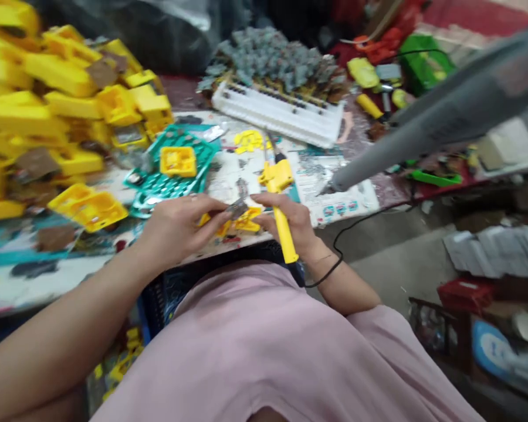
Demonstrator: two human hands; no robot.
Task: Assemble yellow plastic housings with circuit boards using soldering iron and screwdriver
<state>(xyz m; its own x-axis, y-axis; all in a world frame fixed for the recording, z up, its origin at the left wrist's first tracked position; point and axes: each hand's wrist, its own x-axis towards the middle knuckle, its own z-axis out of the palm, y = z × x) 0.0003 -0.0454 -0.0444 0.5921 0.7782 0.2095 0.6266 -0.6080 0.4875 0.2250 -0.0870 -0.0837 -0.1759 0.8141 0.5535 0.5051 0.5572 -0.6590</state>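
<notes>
Between the thumb and fingers of my left hand point(176, 225) is a small grey metallic part point(236, 207). My right hand point(297, 223) is closed round a yellow soldering iron point(283, 225), its thin metal end pointing away from me and a black cord trailing past my wrist. Below the small part, yellow plastic pieces point(247, 221) lie at the table's front edge. A green tray point(167, 186) beyond my left hand carries a yellow plastic housing point(178, 161). Another open yellow housing point(88, 207) rests left of the tray.
Yellow housings point(66, 105) are heaped at the left. A white rack point(277, 114) full of grey parts stands at the back. From the right a blurred grey tapering tool point(405, 129) reaches over the table point(365, 196). White stacks point(497, 249) sit lower right.
</notes>
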